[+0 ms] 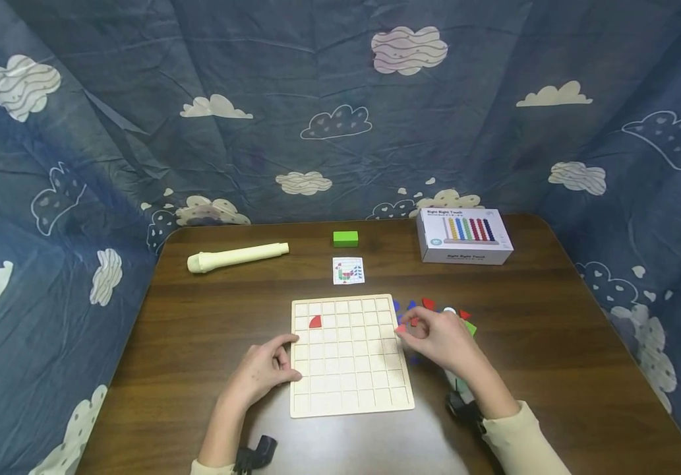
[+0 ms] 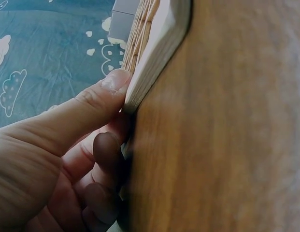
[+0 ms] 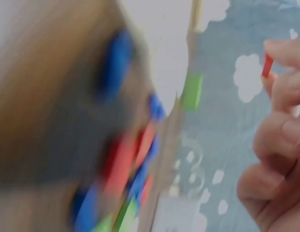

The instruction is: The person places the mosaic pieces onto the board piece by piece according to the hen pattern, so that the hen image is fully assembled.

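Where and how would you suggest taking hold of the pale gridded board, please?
Probably by its straight left edge, coming from the left, thumb above and fingers below if it can be tipped up. The board lies flat, the left hand touches that edge, and loose coloured pieces lie close to the right one.

Box: from where I stand, the top reads "Right Right Touch"; the front side bears the same words. The smaller line beneath the top title is illegible.
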{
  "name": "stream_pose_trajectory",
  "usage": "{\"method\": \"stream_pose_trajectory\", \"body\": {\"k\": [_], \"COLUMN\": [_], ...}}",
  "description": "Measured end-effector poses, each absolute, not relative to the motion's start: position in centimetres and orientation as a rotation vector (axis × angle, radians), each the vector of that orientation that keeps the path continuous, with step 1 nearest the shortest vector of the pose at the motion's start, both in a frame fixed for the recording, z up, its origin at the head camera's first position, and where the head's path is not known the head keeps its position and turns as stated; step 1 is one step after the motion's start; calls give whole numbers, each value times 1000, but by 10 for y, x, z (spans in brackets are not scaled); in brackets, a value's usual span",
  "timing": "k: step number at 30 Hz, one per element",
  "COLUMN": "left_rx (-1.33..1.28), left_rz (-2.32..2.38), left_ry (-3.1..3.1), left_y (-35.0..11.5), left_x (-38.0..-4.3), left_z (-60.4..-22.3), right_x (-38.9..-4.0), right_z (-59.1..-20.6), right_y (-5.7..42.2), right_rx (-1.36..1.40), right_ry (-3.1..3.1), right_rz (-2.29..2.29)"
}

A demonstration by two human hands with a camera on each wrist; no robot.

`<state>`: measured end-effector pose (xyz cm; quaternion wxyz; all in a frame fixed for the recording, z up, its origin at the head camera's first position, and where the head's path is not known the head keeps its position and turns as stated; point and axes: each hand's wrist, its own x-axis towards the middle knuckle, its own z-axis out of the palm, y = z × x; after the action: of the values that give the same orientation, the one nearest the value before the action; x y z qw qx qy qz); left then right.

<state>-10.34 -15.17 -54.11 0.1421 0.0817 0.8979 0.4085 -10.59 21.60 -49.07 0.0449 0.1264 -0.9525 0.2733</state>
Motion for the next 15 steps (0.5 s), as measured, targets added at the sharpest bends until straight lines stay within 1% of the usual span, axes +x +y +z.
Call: {"method": "stream_pose_trajectory", "body": {"k": [7, 11, 15], "left_rx": [249, 285, 298], "left_rz": [1189, 1190, 1212], "left_ry": [2595, 2606, 2602], "left_y": [-153, -153, -154], "left_x": [-102, -102, -101], "left_z": [-541, -542, -542], "right_x": [-121, -124, -128], "right_z": [-480, -489, -504], "right_y": [138, 92, 59], "right_rx": [267, 244, 277], "right_ry": [-2962, -2992, -2979], "right_rz": [986, 1016, 964]}}
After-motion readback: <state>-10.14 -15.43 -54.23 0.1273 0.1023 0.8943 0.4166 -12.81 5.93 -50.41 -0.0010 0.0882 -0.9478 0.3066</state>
